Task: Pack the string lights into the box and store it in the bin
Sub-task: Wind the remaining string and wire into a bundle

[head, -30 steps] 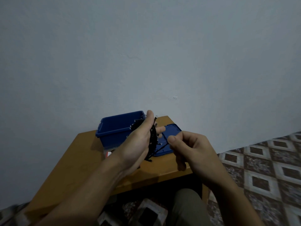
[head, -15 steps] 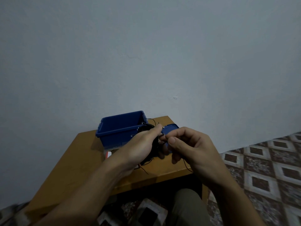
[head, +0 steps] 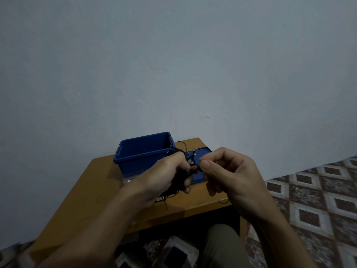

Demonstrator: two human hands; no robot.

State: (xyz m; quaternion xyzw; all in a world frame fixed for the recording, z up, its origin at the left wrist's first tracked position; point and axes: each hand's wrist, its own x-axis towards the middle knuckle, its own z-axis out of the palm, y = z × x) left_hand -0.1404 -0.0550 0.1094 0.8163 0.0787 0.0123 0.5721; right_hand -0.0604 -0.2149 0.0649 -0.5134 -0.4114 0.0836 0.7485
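Note:
A coil of black string lights is wound around my left hand, which is closed on it just in front of the open blue bin. My right hand pinches the loose end of the wire between thumb and fingers, close to the left hand's fingertips. A few small bulbs show on the strand between the hands. Loose wire ends hang down toward the table. The bin's blue lid lies flat to the right of the bin, partly hidden by my hands. A small box shows only as a sliver under my left wrist.
The bin and lid sit on a small wooden table pushed against a plain pale wall. Patterned floor tiles spread out on the right. My knee is below the table's front edge.
My left hand turned from upright with fingers spread to a fist around the coil. My right hand moved up and left, meeting it with the wire end.

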